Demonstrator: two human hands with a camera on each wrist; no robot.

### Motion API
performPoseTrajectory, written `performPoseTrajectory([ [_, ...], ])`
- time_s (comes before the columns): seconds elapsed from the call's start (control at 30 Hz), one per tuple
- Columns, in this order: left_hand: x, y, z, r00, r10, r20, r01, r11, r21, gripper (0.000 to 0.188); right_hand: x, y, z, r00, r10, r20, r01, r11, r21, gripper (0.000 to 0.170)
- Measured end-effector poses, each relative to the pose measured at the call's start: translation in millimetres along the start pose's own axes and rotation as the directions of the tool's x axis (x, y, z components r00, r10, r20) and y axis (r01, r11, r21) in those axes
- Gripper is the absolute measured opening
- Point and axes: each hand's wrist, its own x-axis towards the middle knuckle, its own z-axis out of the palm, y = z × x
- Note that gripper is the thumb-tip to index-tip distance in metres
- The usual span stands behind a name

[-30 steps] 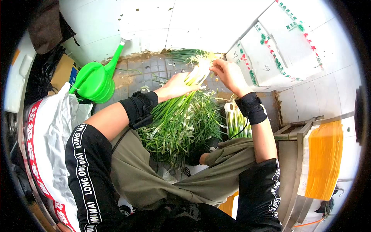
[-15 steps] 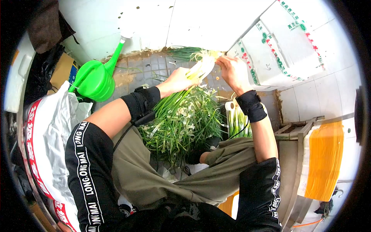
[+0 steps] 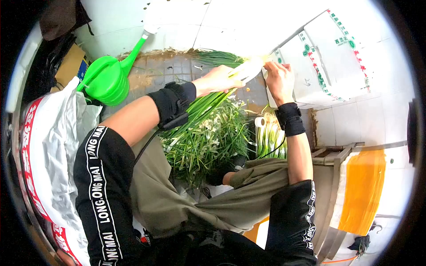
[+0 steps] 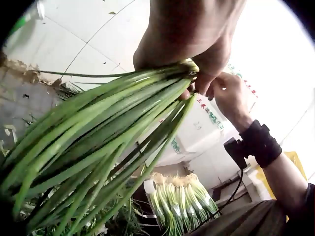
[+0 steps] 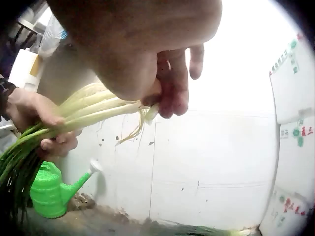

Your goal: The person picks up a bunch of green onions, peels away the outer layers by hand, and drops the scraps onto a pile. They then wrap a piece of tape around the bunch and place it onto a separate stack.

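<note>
Nearest are the black sleeves [image 3: 104,177] and olive trousers [image 3: 177,199] of a seated person, with a white sack [image 3: 55,164] printed in red at the person's left and a metal frame [image 3: 335,164] with a yellow-orange panel [image 3: 364,190] at the right. Just beyond the trousers lies a pile [image 3: 204,144] of loose green leaves and pale scraps; to its right are trimmed-looking onions [image 3: 269,139], packed side by side, with a white roll [image 3: 260,122] next to them.

Above the pile is the bunch [image 3: 202,111] of green onions, held up off the floor, its leaves hanging toward the person and its white ends pointing away. The left hand [image 3: 217,80] grips it at the pale stalks — fingers and thumb curled round. The right hand [image 3: 280,84] is at the root end, thumb and fingertips pinching the tip of a stalk, where thin roots [image 5: 132,133] dangle.

Farther off, a green watering can [image 3: 106,84] stands at the left on the dirty grey floor [image 3: 171,68]. More onions with long dark leaves [image 3: 217,57] lie along the foot of the white wall [image 3: 177,26] — and white boxes [image 3: 321,66] with green and red print are stacked at the right.
</note>
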Motion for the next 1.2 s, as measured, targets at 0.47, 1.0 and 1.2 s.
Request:
performPoseTrajectory([
  [0.47, -24.8, -13.2, -26.9, 0.992, -0.047, 0.116, 0.049, 0.999, -0.013, 0.032, -39.9, 10.8, 32.5, 0.809, 0.132, 0.572, -0.335, 0.904, 0.264, 0.033],
  [1.0, -39.8, -4.3, -32.1, 0.976, 0.012, 0.219, 0.051, 0.959, -0.278, 0.038, -18.5, -61.1, -9.9, 0.848, 0.076, 0.524, -0.524, -0.022, 0.852, 0.029],
  [1.2, -39.5, -1.0, -33.4, 0.963, 0.038, 0.268, 0.05, 0.949, -0.312, 0.04, -19.2, -55.8, -0.1, 0.846, 0.081, 0.526, -0.517, -0.112, 0.849, 0.024],
])
